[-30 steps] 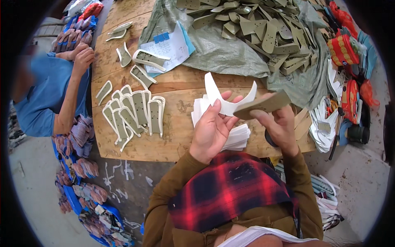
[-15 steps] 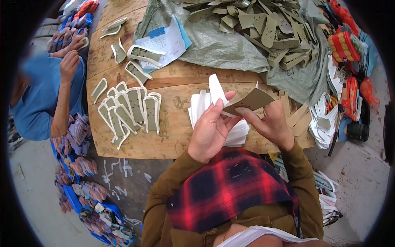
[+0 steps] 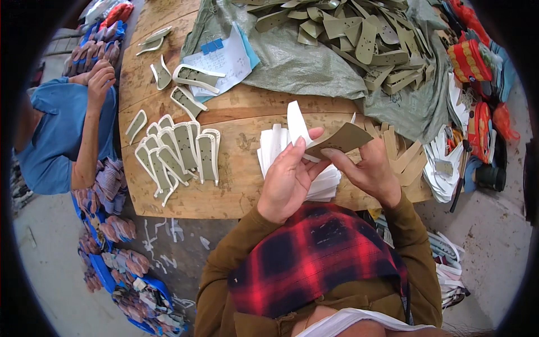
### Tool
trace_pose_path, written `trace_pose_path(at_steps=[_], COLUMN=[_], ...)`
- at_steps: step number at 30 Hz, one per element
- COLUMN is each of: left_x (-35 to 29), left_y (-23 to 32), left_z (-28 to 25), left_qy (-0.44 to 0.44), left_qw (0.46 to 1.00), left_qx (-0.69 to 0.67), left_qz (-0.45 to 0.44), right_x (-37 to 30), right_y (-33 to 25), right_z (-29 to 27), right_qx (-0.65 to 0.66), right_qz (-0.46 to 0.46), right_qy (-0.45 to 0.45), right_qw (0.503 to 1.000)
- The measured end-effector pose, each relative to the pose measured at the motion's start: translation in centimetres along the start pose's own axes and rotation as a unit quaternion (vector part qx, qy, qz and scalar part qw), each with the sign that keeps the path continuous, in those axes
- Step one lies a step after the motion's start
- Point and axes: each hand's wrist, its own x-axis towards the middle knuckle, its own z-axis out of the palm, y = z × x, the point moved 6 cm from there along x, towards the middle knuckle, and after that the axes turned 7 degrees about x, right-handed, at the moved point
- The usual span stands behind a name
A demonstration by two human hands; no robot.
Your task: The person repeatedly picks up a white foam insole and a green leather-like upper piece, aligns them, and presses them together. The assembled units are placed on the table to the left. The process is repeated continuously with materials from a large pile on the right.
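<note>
In front of my apron, both hands are raised over the table's near edge. My left hand (image 3: pixel 283 182) is closed, its thumb and fingers pinching a white strip (image 3: pixel 296 119) whose end sticks up. My right hand (image 3: pixel 375 173) grips a curved olive insole board (image 3: pixel 343 139), thumb flat on its face and other fingers hidden behind it. The board's near-left end meets the strip at my left fingertips. Beneath my hands lies a stack of white strips (image 3: pixel 324 185), partly covered. To the left, several olive pieces with white edging (image 3: pixel 185 149) overlap in a fan.
Far right, a heap of olive boards (image 3: pixel 370 42) lies on a grey-green plastic sheet (image 3: pixel 303 70). Clipped papers (image 3: pixel 222 62) lie at the table's back. Beige strips (image 3: pixel 401 151) and white pieces (image 3: pixel 441 168) are at the right. A co-worker in blue (image 3: pixel 70 132) sits at the left.
My hands, the strip and the board hold nearly the same place, with only a slight shift. At the left, the co-worker's hands have come together and the head has moved out toward the rim.
</note>
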Motion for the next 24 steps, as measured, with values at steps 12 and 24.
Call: trace_pose_path(at_steps=[12, 24], left_x=[0.0, -4.4], left_y=[3.2, 6.1], left_z=[0.1, 4.2], left_qy=[0.027, 0.078], left_qw=[0.963, 0.608], left_qx=[0.248, 0.699], left_qz=[0.100, 0.367], right_x=[-1.3, -2.8], right_y=[-0.6, -3.4], right_z=[0.4, 1.1], right_qx=[-0.069, -0.201], right_qz=[-0.083, -0.163], right_qy=[0.019, 0.036], right_qw=[0.994, 0.965])
